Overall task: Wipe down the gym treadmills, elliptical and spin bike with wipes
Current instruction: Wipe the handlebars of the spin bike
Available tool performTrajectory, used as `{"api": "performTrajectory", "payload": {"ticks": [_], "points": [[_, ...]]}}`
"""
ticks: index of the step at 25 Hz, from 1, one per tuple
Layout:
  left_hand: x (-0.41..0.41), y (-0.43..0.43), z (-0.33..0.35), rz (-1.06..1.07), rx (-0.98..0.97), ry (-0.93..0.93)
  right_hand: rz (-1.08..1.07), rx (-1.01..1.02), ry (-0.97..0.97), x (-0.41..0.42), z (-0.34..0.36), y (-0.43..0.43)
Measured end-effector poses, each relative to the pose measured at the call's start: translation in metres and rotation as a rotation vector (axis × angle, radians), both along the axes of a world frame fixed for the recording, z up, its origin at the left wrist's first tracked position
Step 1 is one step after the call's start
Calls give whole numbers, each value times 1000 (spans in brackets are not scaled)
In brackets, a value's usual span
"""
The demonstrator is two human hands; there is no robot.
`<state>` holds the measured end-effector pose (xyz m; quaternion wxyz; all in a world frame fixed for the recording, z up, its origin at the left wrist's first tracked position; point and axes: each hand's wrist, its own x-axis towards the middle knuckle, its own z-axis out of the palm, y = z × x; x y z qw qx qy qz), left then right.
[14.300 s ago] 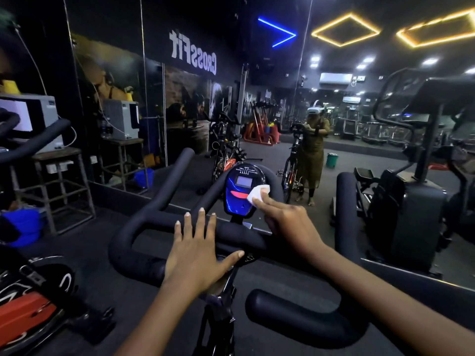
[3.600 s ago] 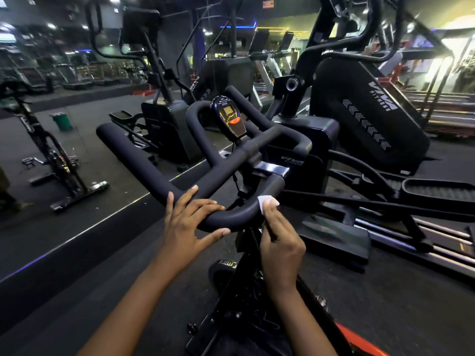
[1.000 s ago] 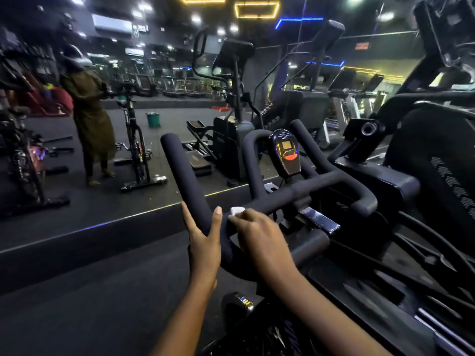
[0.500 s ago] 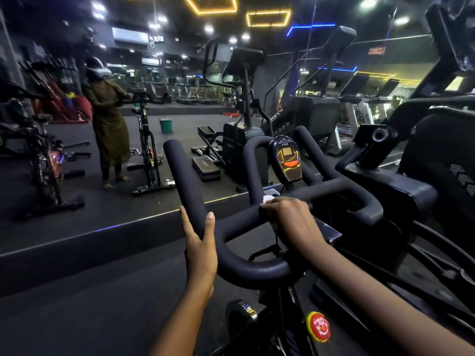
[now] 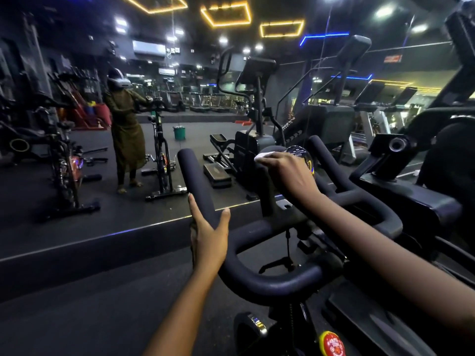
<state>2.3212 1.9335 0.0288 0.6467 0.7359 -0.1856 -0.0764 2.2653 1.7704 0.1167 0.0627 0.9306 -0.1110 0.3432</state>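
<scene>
The right hand's fingertips (image 5: pixel 276 157) were curled down and together over a white wipe (image 5: pixel 259 158), pinning it against the rounded top of the inner upright bar (image 5: pixel 265 186) of the spin bike (image 5: pixel 272 285). Only the wipe's edge showed, at nine o'clock from the knuckles. The right hand (image 5: pixel 290 176) lay palm down over the bar, its forearm running off toward five o'clock. Just behind the knuckles, at one o'clock, the bike's console (image 5: pixel 298 151) peeked out, mostly hidden by the hand.

The left hand's fingers (image 5: pixel 193 209) were straight and held together, and the thumb (image 5: pixel 225 214) was spread wide. The left horn (image 5: pixel 196 178) of the handlebar sat in the fork between them. The left hand (image 5: pixel 208 236) touched the horn low down without wrapping it, and the horn rose on toward twelve o'clock above it. The left forearm came in from six o'clock.

The near loop of the handlebar curved below both hands. At five o'clock from it, near the bottom edge, a red and yellow sticker (image 5: pixel 331 344) sat on the bike frame. An elliptical (image 5: pixel 424 201) stood close at three o'clock. From nine to twelve o'clock a wall mirror (image 5: pixel 77 181) reflected a person in a long garment and headset (image 5: pixel 127 134) beside a bike, and a green bucket (image 5: pixel 179 133) on the floor further back. Yellow square lights (image 5: pixel 226 14) glowed at twelve o'clock on the ceiling.
</scene>
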Motion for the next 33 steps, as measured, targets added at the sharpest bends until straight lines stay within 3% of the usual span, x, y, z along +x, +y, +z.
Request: {"api": "performTrajectory", "payload": {"ticks": [2, 5, 14, 17, 19, 23, 25, 29, 32, 33], "points": [[-1, 0, 1, 16, 36, -13, -69, -84, 139, 20, -5, -15], [1, 0, 0, 7, 34, -30, -59, -52, 170, 14, -18, -19], [3, -2, -3, 6, -17, -37, 284, 108, 276, -68, -29, 16], [3, -2, -3, 7, -20, -36, 239, -18, 153, -33, -4, -8], [4, -3, -3, 14, -11, -34, 99, -50, 94, 1, 16, -24], [4, -3, -3, 24, -17, -50, -142, -204, 332, 46, 13, -33], [5, -4, -5, 27, -17, -50, -119, -263, 353, 39, 5, -25], [7, -4, -9, 32, -43, -59, 157, -409, 298, -10, -22, 2], [8, -6, -12, 40, -95, -53, 147, -257, 514, -15, -24, 6], [8, -7, -13, 45, -112, -44, 123, -184, 506, -3, -16, 6]]}}
